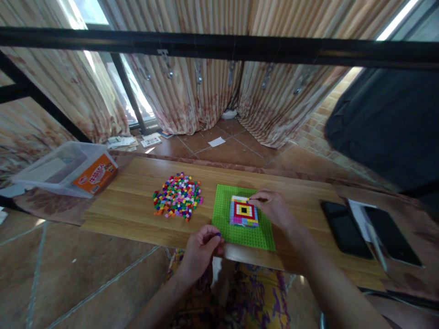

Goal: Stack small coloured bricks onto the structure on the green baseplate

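A green studded baseplate (224, 198) lies on the wooden board. On it stands a low square block of toy bricks (244, 211), with coloured square rings around a black centre. My right hand (272, 206) is at the block's upper right corner, its thumb and finger pinched there; whatever is between them is too small to make out. Near the baseplate's lower left corner my left hand (202, 249) pinches a small purple brick (218, 234) between thumb and finger. A pile of loose small bricks (180, 196) in many colours is spread to the left of the baseplate.
A clear plastic bin (65, 160) with an orange label stands at the far left. Two dark tablets, one a black tablet (346, 228), lie at the right beside a pen (376, 246) and white paper. A black bar (219, 45) crosses above, before striped curtains (206, 98).
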### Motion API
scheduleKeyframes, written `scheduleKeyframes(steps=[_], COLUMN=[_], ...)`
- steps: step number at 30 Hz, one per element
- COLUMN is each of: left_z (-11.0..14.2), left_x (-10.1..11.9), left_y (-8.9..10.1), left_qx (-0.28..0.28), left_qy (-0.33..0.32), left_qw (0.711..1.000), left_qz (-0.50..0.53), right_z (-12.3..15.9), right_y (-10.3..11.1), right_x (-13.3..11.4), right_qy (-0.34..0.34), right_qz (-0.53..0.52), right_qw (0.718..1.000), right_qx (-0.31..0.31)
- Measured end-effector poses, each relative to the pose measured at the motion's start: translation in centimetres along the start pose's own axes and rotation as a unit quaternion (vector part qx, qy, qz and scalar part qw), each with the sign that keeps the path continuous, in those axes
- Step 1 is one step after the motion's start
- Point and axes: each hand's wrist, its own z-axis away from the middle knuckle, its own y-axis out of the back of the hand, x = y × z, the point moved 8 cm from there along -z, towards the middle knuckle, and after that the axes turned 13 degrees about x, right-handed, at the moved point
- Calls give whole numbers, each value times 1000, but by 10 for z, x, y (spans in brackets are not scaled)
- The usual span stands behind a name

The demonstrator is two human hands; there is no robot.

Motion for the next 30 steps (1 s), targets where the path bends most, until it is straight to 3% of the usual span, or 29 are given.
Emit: scheduleKeyframes(steps=[8,13,15,20,25,30], left_z=[-3,-2,-1,4,15,24], left_x=[-6,-3,1,17,28,32], left_y=[0,-2,-3,-11,-37,-62], left_qx=[-5,-5,-2,6,-29,-76], left_qy=[5,-7,-8,-32,-51,-72], left_qw=[1000,1000,1000,999,997,993], left_qz=[-3,-5,3,16,45,47], right_z=[-14,-8,-2,46,101,119], right_y=[-6,-6,2,31,3,-7], right_x=[-7,1,2,-17,-53,-67], right_qy=[11,-1,-19,-66,-127,-164], right_qz=[11,9,0,-53,-175,-240], right_qw=[997,999,1000,976,962,940], right_qx=[-73,-48,0,202,168,178])
